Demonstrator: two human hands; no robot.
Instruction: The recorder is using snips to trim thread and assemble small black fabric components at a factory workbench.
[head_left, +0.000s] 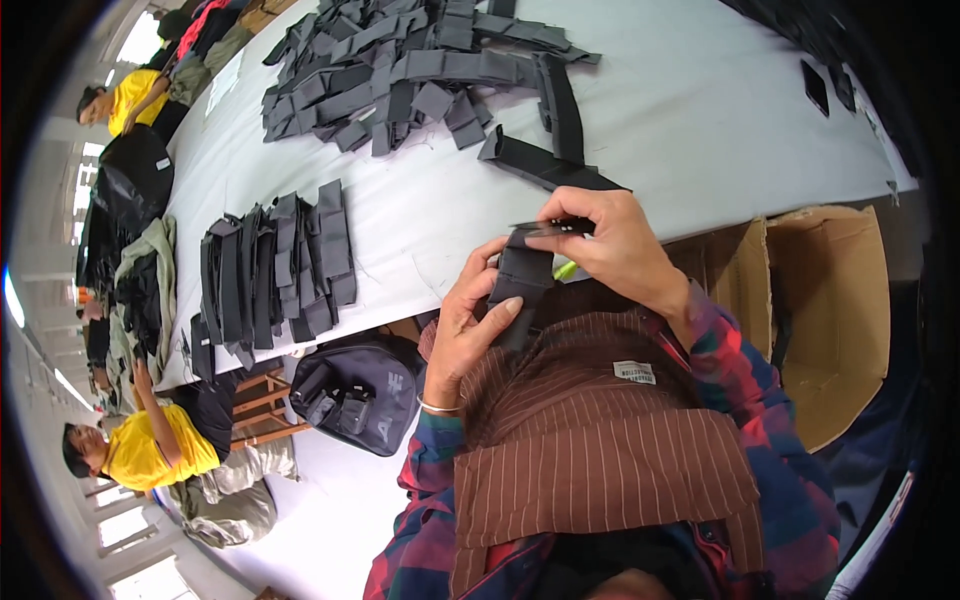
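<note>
My left hand (468, 318) is closed on a dark grey fabric strip (525, 265), thumb on its face, near the table's front edge. My right hand (618, 245) grips small dark thread snips (565, 227), their tips at the strip's upper end. Whether the blades are apart I cannot tell. Something small and yellow-green (567, 270) shows below the right hand. Just beyond my hands, a loose dark strip (545, 163) lies on the table. To the left, several strips (275, 265) rest side by side in a row.
A large heap of dark strips (400, 75) covers the far part of the white table (690, 130). An open cardboard box (835, 320) stands at right. Below the table's left edge is a dark bag (360, 395). People in yellow shirts (160, 445) are along the left side.
</note>
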